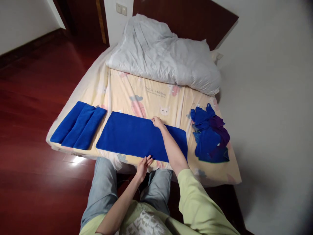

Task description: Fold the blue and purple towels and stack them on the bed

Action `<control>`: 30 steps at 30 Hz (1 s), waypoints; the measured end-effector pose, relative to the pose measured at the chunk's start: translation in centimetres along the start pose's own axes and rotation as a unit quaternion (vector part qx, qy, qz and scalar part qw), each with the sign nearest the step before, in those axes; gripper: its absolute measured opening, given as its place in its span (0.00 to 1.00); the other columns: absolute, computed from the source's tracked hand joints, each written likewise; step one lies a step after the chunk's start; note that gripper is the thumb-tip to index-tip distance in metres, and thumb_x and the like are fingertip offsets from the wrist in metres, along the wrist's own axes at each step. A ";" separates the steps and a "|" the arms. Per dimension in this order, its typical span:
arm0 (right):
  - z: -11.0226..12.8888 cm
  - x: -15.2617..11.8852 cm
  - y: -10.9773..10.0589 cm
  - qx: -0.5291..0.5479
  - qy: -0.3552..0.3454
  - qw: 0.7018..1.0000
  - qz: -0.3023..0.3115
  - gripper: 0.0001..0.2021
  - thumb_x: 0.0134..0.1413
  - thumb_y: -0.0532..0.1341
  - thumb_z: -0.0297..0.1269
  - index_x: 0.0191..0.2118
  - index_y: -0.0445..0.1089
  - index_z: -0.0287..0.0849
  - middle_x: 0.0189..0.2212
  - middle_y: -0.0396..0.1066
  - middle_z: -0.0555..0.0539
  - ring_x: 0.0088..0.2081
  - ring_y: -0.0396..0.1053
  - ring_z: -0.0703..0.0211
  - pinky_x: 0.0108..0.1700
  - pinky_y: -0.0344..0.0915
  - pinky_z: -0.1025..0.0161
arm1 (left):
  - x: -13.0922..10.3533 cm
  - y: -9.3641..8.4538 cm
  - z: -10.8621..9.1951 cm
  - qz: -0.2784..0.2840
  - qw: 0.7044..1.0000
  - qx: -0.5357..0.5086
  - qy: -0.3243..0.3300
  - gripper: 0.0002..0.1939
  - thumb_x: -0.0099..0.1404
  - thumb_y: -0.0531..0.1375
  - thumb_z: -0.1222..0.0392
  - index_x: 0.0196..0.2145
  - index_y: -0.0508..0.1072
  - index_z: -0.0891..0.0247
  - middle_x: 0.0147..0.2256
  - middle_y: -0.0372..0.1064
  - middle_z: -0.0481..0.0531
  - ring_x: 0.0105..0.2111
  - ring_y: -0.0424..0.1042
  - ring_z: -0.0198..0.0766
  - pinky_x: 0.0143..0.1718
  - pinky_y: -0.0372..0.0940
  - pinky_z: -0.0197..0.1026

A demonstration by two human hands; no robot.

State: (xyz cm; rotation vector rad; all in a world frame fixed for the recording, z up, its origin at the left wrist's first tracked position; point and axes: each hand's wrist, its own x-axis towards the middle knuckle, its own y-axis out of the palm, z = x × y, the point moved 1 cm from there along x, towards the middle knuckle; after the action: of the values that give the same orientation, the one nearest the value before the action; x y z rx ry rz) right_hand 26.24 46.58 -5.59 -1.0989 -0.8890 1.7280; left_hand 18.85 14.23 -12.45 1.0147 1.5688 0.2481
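A blue cloth (137, 135) lies spread flat near the front edge of the bed. At its near edge is my left hand (143, 167), fingers apart, the fingertips touching the hem. My right hand (157, 122) reaches across to the far edge, its fingers pinched together on the cloth's border. Left of the cloth, several folded blue cloths (79, 125) lie side by side, partly overlapping. On the right sits a crumpled heap of blue and purple cloths (210, 135).
The bed (156, 94) has a patterned yellow sheet. A bunched grey-white quilt (163, 55) covers its far end, before a dark headboard (181, 18). A white wall (271, 98) runs along the right, and a red-brown floor (31, 130) spreads on the left.
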 end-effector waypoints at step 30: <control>3.5 -16.4 -13.4 0.384 -0.200 0.865 -0.254 0.16 0.49 0.64 0.52 0.34 0.69 0.44 0.33 0.75 0.45 0.37 0.74 0.55 0.40 0.69 0.60 | -14.7 2.0 -18.7 -0.052 0.794 0.364 0.484 0.24 0.60 0.63 0.37 0.26 0.74 0.63 0.23 0.63 0.47 0.27 0.62 0.35 0.29 0.58 0.37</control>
State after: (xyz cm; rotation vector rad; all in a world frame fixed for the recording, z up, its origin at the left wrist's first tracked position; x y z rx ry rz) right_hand 30.61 35.75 12.44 0.0363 -0.5488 1.6234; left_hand 2.14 11.83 4.51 1.4989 2.7886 0.0627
